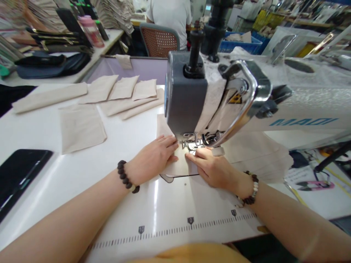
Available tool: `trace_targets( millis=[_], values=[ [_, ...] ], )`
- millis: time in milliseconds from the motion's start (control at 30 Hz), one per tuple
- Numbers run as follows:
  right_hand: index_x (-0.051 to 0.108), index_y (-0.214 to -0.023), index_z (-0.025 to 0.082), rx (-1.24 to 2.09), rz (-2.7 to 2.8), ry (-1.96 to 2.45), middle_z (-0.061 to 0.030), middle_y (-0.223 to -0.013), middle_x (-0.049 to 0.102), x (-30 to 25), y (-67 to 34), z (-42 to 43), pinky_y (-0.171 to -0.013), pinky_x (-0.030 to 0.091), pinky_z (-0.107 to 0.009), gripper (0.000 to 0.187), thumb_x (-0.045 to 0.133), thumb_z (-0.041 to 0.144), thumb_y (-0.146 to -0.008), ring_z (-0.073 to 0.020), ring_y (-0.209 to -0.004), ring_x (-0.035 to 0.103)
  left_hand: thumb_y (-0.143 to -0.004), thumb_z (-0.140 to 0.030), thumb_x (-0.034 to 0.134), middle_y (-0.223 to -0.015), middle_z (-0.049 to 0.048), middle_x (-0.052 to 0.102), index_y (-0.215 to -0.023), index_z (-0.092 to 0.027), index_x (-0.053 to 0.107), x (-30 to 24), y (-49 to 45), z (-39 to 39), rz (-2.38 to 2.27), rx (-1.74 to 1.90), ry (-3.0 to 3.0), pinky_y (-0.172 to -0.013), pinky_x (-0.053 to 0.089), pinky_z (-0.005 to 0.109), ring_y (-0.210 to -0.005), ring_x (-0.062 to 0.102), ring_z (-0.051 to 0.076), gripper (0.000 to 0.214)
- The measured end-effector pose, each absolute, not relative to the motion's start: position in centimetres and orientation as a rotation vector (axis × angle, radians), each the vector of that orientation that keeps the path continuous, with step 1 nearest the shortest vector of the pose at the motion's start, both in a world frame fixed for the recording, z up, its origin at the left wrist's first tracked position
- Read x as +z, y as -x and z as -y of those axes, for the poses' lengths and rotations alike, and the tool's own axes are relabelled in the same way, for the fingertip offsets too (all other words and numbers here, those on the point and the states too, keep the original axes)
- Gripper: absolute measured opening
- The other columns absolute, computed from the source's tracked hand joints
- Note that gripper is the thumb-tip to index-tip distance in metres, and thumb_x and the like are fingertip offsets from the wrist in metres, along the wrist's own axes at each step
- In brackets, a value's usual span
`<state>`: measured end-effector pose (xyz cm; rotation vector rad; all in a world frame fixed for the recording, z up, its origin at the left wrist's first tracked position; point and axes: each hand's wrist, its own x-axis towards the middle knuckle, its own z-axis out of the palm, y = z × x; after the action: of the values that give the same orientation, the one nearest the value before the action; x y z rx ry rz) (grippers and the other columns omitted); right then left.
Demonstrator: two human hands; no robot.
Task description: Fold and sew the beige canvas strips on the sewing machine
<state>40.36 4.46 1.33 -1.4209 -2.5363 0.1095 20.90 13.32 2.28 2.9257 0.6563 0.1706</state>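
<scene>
A beige fabric piece lies on the sewing machine bed under the presser foot. My left hand rests flat on its left side, fingers stretched toward the needle area. On the right, my right hand presses the cloth close beside the foot, index finger extended and the other fingers partly bent. A pale band shows at one of its fingers. The machine head stands directly above and hides part of the stitching spot.
Folded beige pieces lie at the back left, with a single square piece nearer. A phone is at the left edge. More cloth and pink-handled thread snips are at right. A person sits beyond.
</scene>
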Motion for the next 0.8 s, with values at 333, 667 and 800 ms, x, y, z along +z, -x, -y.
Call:
trace_targets(
  millis=[333,667,800],
  values=[
    [0.057,-0.107,0.013,0.087,2.51,1.439,-0.0076,-0.085,0.059,1.1,-40.2,-4.6,-0.068,0.036,-0.029,0.032,0.041,0.009,-0.08,-0.0194,-0.078,0.051,-0.089,-0.021,0.05,-0.105,0.0098,0.059,-0.103,-0.011,0.056,2.0,-20.9,-13.5,-0.648,0.202,-2.926,-0.091,0.044,0.038,-0.103,0.054,0.023,0.018],
    [0.06,-0.1,0.012,0.114,2.571,1.244,-0.006,-0.078,0.055,0.8,-41.2,-4.5,-0.074,0.037,-0.032,0.029,0.035,0.012,-0.085,-0.0185,-0.072,0.048,-0.094,-0.023,0.039,-0.096,0.0079,0.062,-0.088,-0.013,0.063,1.9,-20.5,-11.4,-0.326,0.217,-2.84,-0.085,0.047,0.034,-0.092,0.057,0.018,0.027],
    [0.061,-0.1,0.012,0.132,2.605,1.116,-0.0043,-0.074,0.051,0.8,-41.5,-4.3,-0.07,0.037,-0.032,0.031,0.033,0.013,-0.087,-0.0175,-0.068,0.046,-0.094,-0.02,0.039,-0.093,0.0071,0.062,-0.087,-0.013,0.063,2.3,-20.5,-11.0,-0.287,0.159,-2.807,-0.084,0.048,0.033,-0.092,0.057,0.018,0.026]
  ],
)
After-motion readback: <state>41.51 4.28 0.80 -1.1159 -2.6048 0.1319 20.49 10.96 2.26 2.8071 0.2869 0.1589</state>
